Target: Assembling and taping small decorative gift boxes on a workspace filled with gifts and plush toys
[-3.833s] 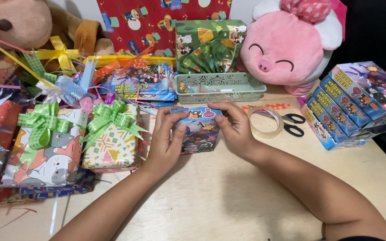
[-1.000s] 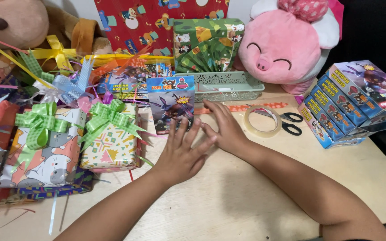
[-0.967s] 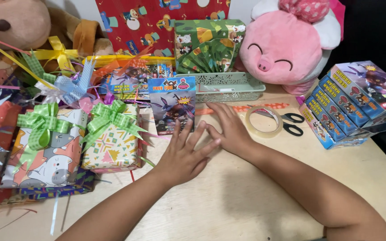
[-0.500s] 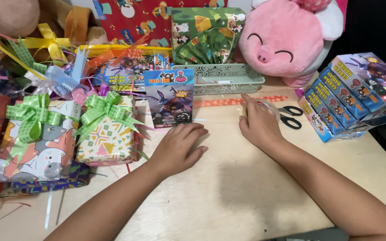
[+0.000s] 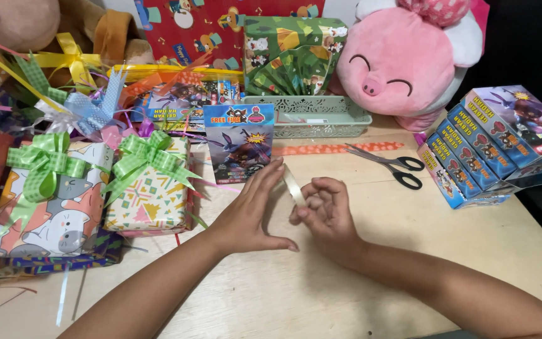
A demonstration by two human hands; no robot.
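Observation:
A roll of clear tape (image 5: 293, 186) stands on edge between my two hands on the wooden table (image 5: 321, 295). My right hand (image 5: 325, 212) curls its fingers around the roll. My left hand (image 5: 252, 210) rests flat with fingers spread, its fingertips touching the roll's left side. Just behind the hands a blue printed box (image 5: 239, 142) stands upright. A gift with a green ribbon bow (image 5: 147, 185) sits to the left of my left hand.
Black-handled scissors (image 5: 391, 164) and an orange ribbon strip (image 5: 340, 149) lie behind my right hand. A stack of blue boxes (image 5: 497, 141) fills the right. A green basket (image 5: 312, 116), a pink pig plush (image 5: 406, 59) and more wrapped gifts (image 5: 48, 194) line the back and left.
My right hand reached right to the tape roll, took it and brought it to the middle. Before that, both hands stood the blue box upright and let go.

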